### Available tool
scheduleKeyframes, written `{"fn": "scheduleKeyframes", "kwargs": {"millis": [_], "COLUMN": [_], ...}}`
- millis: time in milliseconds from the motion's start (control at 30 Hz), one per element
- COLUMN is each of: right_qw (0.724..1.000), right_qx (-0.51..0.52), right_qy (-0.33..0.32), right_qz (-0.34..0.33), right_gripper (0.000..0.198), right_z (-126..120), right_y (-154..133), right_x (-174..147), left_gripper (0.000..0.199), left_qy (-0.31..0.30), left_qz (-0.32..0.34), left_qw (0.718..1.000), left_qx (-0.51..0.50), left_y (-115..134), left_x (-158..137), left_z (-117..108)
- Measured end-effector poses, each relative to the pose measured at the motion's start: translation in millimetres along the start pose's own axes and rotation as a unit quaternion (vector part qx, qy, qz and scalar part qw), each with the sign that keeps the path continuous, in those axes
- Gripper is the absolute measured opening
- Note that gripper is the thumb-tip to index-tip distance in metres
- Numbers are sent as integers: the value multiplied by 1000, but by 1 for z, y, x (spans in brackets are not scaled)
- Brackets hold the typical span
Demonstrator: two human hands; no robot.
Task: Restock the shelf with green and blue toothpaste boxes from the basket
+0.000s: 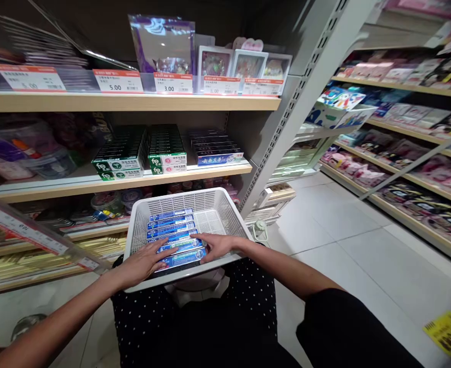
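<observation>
A white mesh basket [225, 197] rests tilted on my lap, with a row of several long blue toothpaste boxes [170, 225] along its left and middle. My left hand [145, 261] lies over the left ends of the front boxes, fingers stretched and spread. At the right ends of the same boxes is my right hand [218, 247]; its index finger reaches across the top and its thumb sits lower, apart from it. Both hands touch the boxes, which still lie in the basket. The undersides of my fingers are hidden.
Green-and-white boxes [167, 158] and blue-purple boxes [219, 157] stand in rows on the shelf [194, 176] before me. A clear label strip [26, 227] juts in from the left. A grey upright post [286, 112] stands right of the basket, beside the tiled aisle [325, 220].
</observation>
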State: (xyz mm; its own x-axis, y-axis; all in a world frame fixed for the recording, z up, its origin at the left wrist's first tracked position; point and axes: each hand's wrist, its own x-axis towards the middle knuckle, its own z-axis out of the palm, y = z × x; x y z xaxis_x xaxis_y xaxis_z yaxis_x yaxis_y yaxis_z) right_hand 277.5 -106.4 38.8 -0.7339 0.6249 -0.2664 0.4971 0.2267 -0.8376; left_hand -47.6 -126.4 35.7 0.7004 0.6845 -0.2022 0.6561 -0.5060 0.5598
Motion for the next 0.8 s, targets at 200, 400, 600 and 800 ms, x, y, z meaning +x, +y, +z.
{"fn": "scheduleKeyframes", "kwargs": {"millis": [200,400,600,800], "right_qw": [999,986,932,905], "right_qx": [37,153,305,296], "right_qy": [23,61,156,276], "right_qz": [-14,-20,119,132], "right_gripper": [85,78,78,61], "right_z": [7,-24,-54,-41], "right_y": [9,16,45,60], "right_x": [6,9,31,47], "left_gripper": [58,61,52,58], "left_qy": [-1,63,196,315], "left_qz": [11,28,-56,-220], "left_qw": [994,995,979,922], "left_qx": [105,69,-32,-44], "left_y": [-3,-10,-43,-57], "left_x": [0,36,109,122], "left_z": [1,-36,-50,-32]}}
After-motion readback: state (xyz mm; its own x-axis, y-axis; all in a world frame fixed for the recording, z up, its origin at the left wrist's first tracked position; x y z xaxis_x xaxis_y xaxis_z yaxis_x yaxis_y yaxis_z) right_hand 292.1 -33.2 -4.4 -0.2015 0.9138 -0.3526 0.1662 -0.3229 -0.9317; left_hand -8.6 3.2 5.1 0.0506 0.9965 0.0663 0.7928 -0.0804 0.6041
